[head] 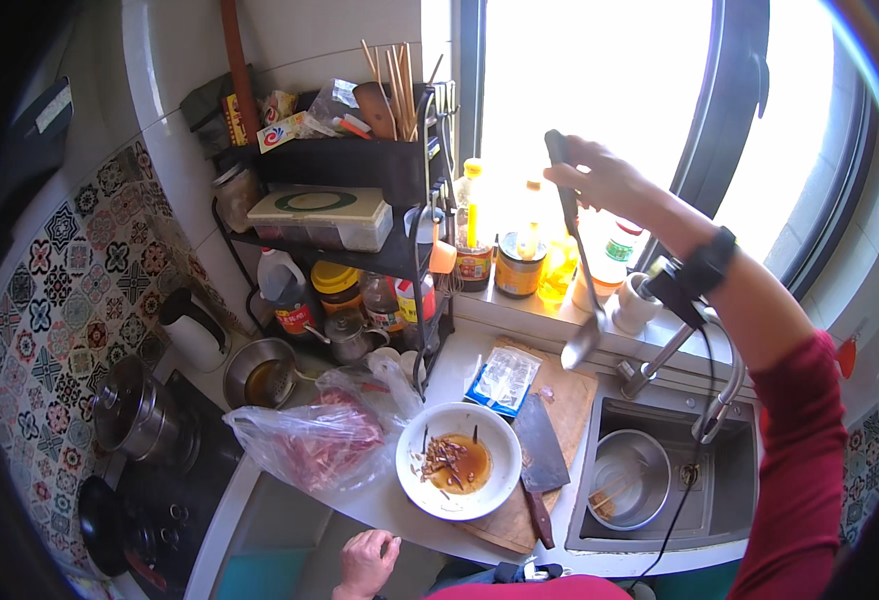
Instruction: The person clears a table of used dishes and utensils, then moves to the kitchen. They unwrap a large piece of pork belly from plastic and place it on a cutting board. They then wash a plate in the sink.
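Note:
My right hand grips the black handle of a metal ladle, raised by the windowsill with its bowl hanging down over the back of a wooden cutting board. Fingers loosely curled, my left hand holds nothing at the counter's front edge. A white bowl with brown liquid and dark bits stands partly on the board. Beside it lies a cleaver with a wooden handle, and behind it a blue and white packet. A clear plastic bag of raw meat touches the counter left of the bowl.
At right, a sink holds a metal pot under the faucet. Bottles and jars line the windowsill. A black rack stands at the back left. A stove with a lidded pot is at left. A black cable hangs from my right wrist.

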`<state>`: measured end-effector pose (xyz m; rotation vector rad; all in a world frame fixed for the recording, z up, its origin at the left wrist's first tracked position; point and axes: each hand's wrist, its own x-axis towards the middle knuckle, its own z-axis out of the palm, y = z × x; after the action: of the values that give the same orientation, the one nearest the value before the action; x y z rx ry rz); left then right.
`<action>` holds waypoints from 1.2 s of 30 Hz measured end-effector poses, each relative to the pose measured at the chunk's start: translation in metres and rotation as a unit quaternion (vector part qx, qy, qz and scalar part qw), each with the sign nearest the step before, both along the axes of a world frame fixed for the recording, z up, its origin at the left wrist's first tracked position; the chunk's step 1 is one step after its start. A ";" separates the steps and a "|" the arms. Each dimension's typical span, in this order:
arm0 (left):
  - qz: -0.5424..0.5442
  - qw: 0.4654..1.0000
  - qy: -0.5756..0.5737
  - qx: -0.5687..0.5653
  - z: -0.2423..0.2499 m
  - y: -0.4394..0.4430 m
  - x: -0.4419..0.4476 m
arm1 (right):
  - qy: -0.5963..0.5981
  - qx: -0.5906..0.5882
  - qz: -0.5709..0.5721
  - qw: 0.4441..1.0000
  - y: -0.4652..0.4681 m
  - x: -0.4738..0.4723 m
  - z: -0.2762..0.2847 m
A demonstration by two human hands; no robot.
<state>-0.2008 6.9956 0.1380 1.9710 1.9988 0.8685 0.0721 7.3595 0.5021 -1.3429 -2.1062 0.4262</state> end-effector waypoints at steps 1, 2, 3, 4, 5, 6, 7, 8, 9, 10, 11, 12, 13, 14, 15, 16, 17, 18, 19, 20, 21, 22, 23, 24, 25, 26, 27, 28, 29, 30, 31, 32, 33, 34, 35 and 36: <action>0.006 1.000 0.008 0.003 -0.005 -0.001 -0.009 | 0.020 0.009 0.001 1.000 0.024 -0.018 -0.006; 0.015 1.000 -0.017 -0.002 -0.004 -0.004 -0.016 | 0.022 0.014 0.010 1.000 0.048 -0.036 -0.009; 0.023 1.000 -0.020 -0.004 -0.004 -0.008 -0.022 | 0.027 0.019 0.020 0.999 0.071 -0.051 -0.011; 0.031 0.999 -0.023 -0.006 -0.004 -0.012 -0.028 | 0.011 0.039 0.027 0.999 0.097 -0.064 -0.012; 0.035 0.999 -0.027 -0.010 -0.004 -0.014 -0.034 | -0.006 0.057 0.030 0.998 0.121 -0.074 -0.015; 0.031 0.999 -0.029 -0.027 -0.006 -0.014 -0.038 | -0.026 0.073 0.029 0.997 0.139 -0.079 -0.017; 0.029 0.999 -0.030 -0.034 0.001 -0.014 -0.042 | -0.025 0.068 0.027 0.997 0.148 -0.086 -0.014; 0.031 0.998 -0.037 -0.032 -0.001 -0.015 -0.048 | -0.025 0.063 0.024 0.997 0.156 -0.091 -0.013; 0.037 0.998 -0.042 -0.028 -0.003 -0.018 -0.052 | -0.023 0.059 0.025 0.998 0.163 -0.096 -0.009; 0.040 0.998 -0.040 -0.028 -0.005 -0.020 -0.056 | -0.018 0.066 0.018 0.997 0.169 -0.100 -0.008; 0.043 0.998 -0.039 -0.028 -0.006 -0.021 -0.061 | -0.011 0.052 0.021 0.998 0.174 -0.101 -0.008; 0.046 0.998 -0.041 -0.028 -0.007 -0.020 -0.063 | -0.006 0.037 0.025 0.999 0.176 -0.105 -0.007; 0.048 0.997 -0.047 -0.033 -0.008 -0.018 -0.065 | -0.001 0.022 0.028 0.999 0.178 -0.108 -0.007; 0.050 0.997 -0.053 -0.038 -0.008 -0.016 -0.068 | -0.005 0.019 0.027 0.999 0.179 -0.111 -0.007; 0.053 0.996 -0.060 -0.044 -0.007 -0.014 -0.069 | -0.008 0.043 0.029 0.999 0.182 -0.114 -0.010; 0.054 0.996 -0.061 -0.042 -0.007 -0.011 -0.070 | -0.011 0.066 0.030 0.997 0.185 -0.116 -0.013; 0.055 0.996 -0.062 -0.041 -0.008 -0.007 -0.071 | -0.013 0.089 0.032 0.995 0.187 -0.117 -0.017; 0.054 0.996 -0.064 -0.041 -0.008 -0.005 -0.070 | -0.013 0.091 0.028 0.995 0.189 -0.115 -0.019; 0.044 0.997 -0.052 -0.036 -0.011 0.000 -0.070 | -0.037 0.084 0.015 0.996 0.193 -0.114 -0.017; 0.035 0.998 -0.040 -0.032 -0.015 0.006 -0.071 | -0.061 0.076 0.003 0.995 0.198 -0.113 -0.012; 0.023 0.999 -0.029 -0.039 -0.016 0.008 -0.071 | -0.086 0.056 -0.011 0.995 0.201 -0.112 -0.016; 0.045 0.998 -0.027 -0.040 -0.007 0.015 -0.068 | -0.068 0.048 0.012 0.996 0.196 -0.113 -0.013; 0.041 0.997 -0.042 -0.042 -0.009 0.014 -0.067 | -0.050 0.040 0.034 0.997 0.192 -0.115 -0.012; 0.026 0.998 -0.051 -0.039 -0.012 0.022 -0.064 | -0.063 0.067 0.020 0.996 0.194 -0.107 -0.016; 0.027 0.998 -0.055 -0.034 -0.010 0.024 -0.061 | -0.069 0.098 0.019 0.993 0.195 -0.108 -0.018; 0.026 0.998 -0.041 -0.035 -0.007 0.027 -0.060 | -0.042 0.152 0.015 0.987 0.201 -0.108 -0.027; 0.035 0.998 -0.027 -0.042 -0.003 0.024 -0.061 | -0.065 0.106 0.019 0.992 0.201 -0.121 -0.022; 0.024 0.998 -0.020 -0.052 -0.002 0.027 -0.058 | -0.108 0.094 0.013 0.990 0.253 -0.099 -0.031; -0.038 0.997 -0.033 -0.053 -0.006 0.050 -0.051 | -0.180 0.085 -0.036 0.979 0.298 -0.030 -0.026; -0.019 0.997 -0.043 -0.059 -0.009 0.047 -0.052 | -0.165 0.072 -0.023 0.983 0.285 -0.054 -0.036; -0.011 0.998 -0.034 -0.058 -0.002 0.042 -0.054 | -0.136 0.075 0.000 0.988 0.242 -0.081 -0.041; -0.009 0.998 -0.041 -0.056 -0.002 0.038 -0.054 | -0.117 0.081 0.013 0.990 0.215 -0.082 -0.041; -0.010 0.998 -0.049 -0.045 -0.004 0.038 -0.054 | -0.107 0.085 0.025 0.990 0.197 -0.078 -0.039; -0.003 0.997 -0.055 -0.059 -0.006 0.041 -0.054 | -0.102 0.083 0.034 0.991 0.182 -0.070 -0.039; 0.005 0.995 -0.063 -0.076 -0.008 0.042 -0.053 | -0.099 0.076 0.042 0.991 0.169 -0.058 -0.042; 0.012 0.993 -0.068 -0.096 -0.010 0.040 -0.052 | -0.096 0.063 0.052 0.992 0.154 -0.045 -0.047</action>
<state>-0.2525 7.0351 0.1279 1.7381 1.9532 0.7622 0.0273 7.5134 0.4552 -1.2475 -2.3271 0.2077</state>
